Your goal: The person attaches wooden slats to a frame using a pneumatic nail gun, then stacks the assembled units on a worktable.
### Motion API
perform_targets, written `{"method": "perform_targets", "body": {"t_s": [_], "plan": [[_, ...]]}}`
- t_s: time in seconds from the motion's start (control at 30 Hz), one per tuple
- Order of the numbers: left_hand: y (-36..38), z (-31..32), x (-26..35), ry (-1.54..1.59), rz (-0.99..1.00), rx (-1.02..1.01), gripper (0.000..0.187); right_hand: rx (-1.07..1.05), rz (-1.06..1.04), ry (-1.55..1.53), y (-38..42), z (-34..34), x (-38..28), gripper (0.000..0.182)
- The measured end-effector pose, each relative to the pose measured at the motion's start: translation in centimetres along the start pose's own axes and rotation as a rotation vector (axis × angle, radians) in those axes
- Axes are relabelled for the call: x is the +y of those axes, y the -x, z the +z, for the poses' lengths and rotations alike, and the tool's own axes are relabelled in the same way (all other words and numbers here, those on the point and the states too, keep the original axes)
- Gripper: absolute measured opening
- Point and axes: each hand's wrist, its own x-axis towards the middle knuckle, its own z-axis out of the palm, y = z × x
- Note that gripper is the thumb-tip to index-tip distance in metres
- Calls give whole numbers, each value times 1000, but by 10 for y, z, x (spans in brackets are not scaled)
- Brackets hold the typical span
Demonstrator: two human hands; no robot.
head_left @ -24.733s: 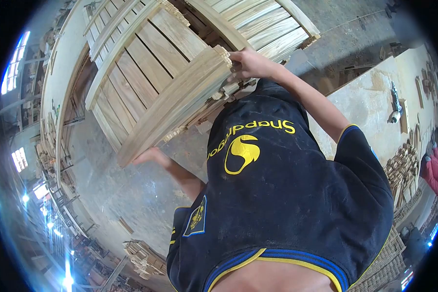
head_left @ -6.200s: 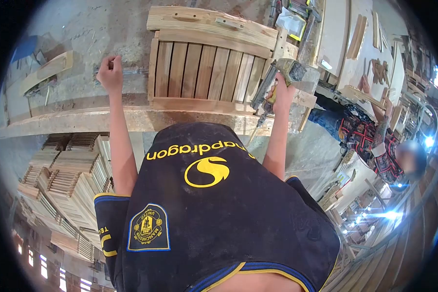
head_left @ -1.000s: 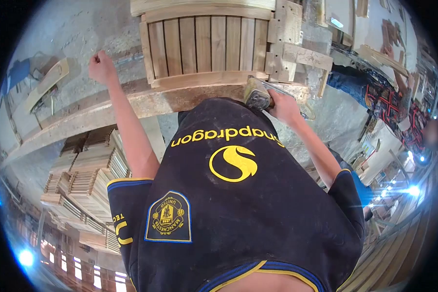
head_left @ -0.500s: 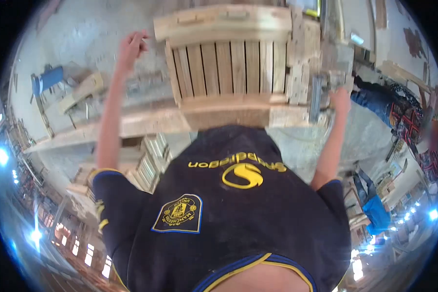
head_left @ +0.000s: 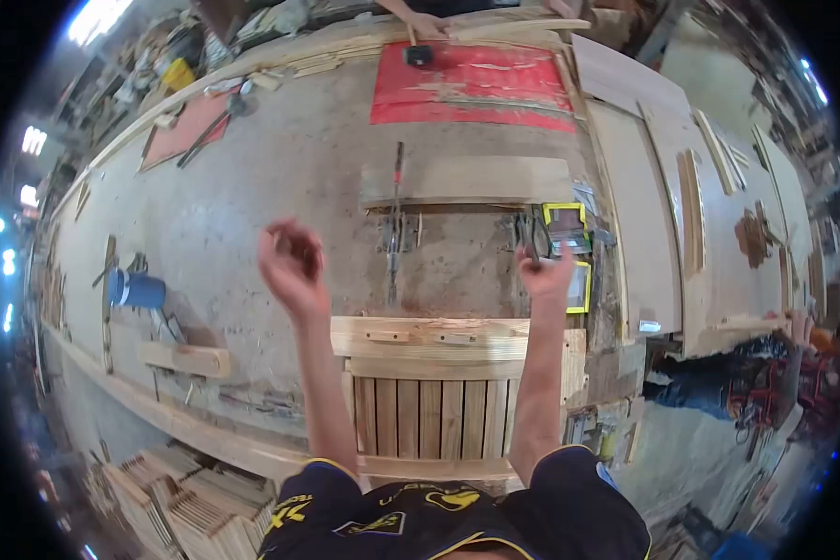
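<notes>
My left hand point(head_left: 294, 266) hovers over the grey worktop, blurred, with its fingers loosely curled and nothing visible in them. Farther right, my right hand point(head_left: 545, 273) is beside a dark looped metal piece point(head_left: 533, 233); motion blur hides whether the fingers grip it. Below both hands lies a slatted wooden panel point(head_left: 429, 417) with a thick wooden rail point(head_left: 429, 342) along its far side. Yellow-edged items point(head_left: 567, 218) lie just past my right hand. Beyond the rail is a wide wooden board point(head_left: 467, 180), with a metal bar clamp point(head_left: 395, 233) reaching under it.
A red sheet point(head_left: 476, 89) lies at the far side, where another person's hand point(head_left: 427, 25) is near a black-headed mallet point(head_left: 419, 55). A blue object point(head_left: 137, 288) and wood block point(head_left: 186, 359) sit left. Stacked slatted pieces point(head_left: 196, 495) stand lower left. Another person is at right.
The view has tipped up toward the far side of the worktop. My right hand has left the metal piece at the panel's right edge and moved beyond the panel. My left hand remains raised.
</notes>
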Motion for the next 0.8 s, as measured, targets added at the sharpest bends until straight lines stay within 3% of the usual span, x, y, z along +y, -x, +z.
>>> {"method": "perform_targets", "body": {"t_s": [0.03,0.07,0.1,0.13,0.2,0.27,0.33,0.4,0.43,0.47,0.5,0.53,0.6,0.67,0.73,0.8], "plan": [[22,-28,-8,-229,107,-7,37,-279,-105,118,36,39,0,48],[47,-54,-15,-700,147,-145,30,-687,-241,201,61,63,-7,48],[77,-86,-28,-1176,161,-276,24,-882,-299,245,76,71,-9,49],[110,-133,-46,-1423,-29,-328,21,-1076,-358,273,91,79,-11,49],[189,-227,-85,-1514,-232,-92,34,-856,-542,838,116,84,-8,48],[251,-230,-73,-1882,-469,-21,44,-599,-872,1479,104,22,24,51],[287,-246,-95,-1786,-399,31,47,-447,-1060,2108,84,-85,58,58],[311,-250,-94,-1701,-238,42,51,-231,-765,2442,105,-164,98,69],[308,-260,-93,-1699,-286,17,50,-280,-766,2454,100,-178,109,69],[307,-276,-93,-1692,-342,-12,49,-308,-917,2418,97,-195,114,73],[304,-284,-94,-1724,-306,23,47,-333,-1066,2376,97,-210,113,76],[300,-292,-95,-1756,-273,55,46,-330,-1076,2372,89,-209,113,78],[293,-314,-99,-1790,-299,113,43,-289,-925,2359,83,-190,111,80],[296,-296,-89,-1910,-1,244,38,-245,-778,2430,79,-172,104,80],[300,-253,-60,-1898,242,208,36,-299,-701,2399,84,-157,88,78],[310,-259,-90,-1741,120,11,38,-426,-618,2172,117,-155,69,73]]}}
